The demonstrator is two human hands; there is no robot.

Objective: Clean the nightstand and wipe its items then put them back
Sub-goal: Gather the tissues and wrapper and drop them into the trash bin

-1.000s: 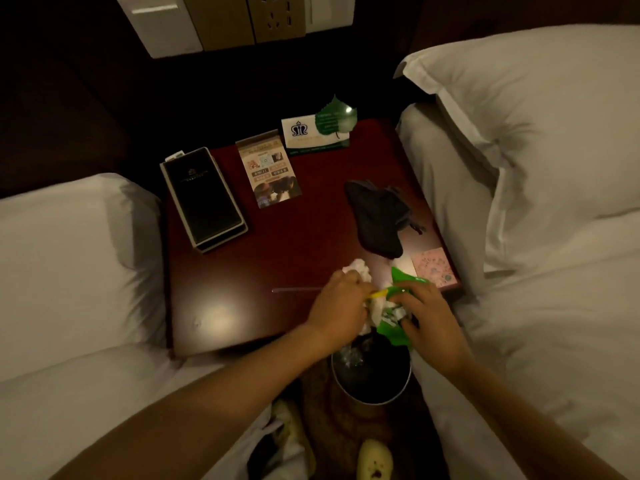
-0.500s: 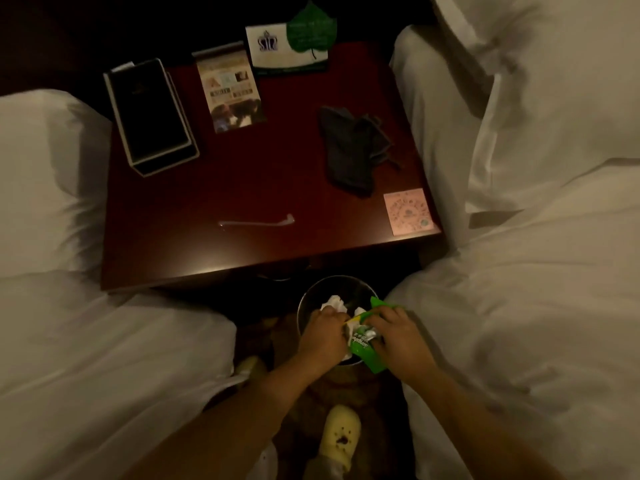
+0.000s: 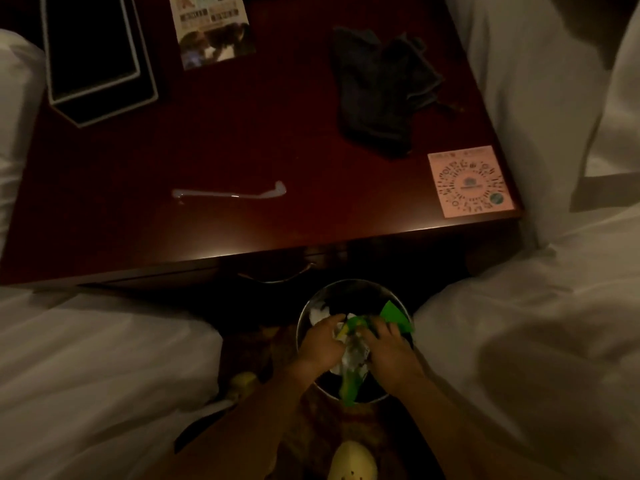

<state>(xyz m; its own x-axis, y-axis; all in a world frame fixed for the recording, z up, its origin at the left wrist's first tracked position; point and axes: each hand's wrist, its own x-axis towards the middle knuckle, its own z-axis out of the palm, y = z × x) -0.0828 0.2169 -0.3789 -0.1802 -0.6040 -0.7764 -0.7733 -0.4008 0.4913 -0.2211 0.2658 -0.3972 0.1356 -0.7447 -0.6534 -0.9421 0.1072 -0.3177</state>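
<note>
The dark red nightstand (image 3: 242, 140) fills the upper part of the view. On it lie a black box (image 3: 93, 50) at the far left, a printed leaflet (image 3: 211, 26), a dark cloth (image 3: 377, 88), a pink QR card (image 3: 469, 180) at the front right corner and a clear plastic straw (image 3: 228, 193). Below its front edge stands a round metal bin (image 3: 304, 313). Over the bin my left hand (image 3: 320, 344) and my right hand (image 3: 389, 355) press together on crumpled white tissue and green wrappers (image 3: 394, 315).
White bedding (image 3: 86, 358) lies to the left and a second white bed (image 3: 540, 323) to the right, leaving a narrow gap with the bin. A drawer handle (image 3: 277, 275) sits under the tabletop. Yellow slippers (image 3: 351, 462) are on the floor.
Both hands carried the tissue and green wrappers from the nightstand's front edge down over the bin. The view tilted down, so the far items left the frame.
</note>
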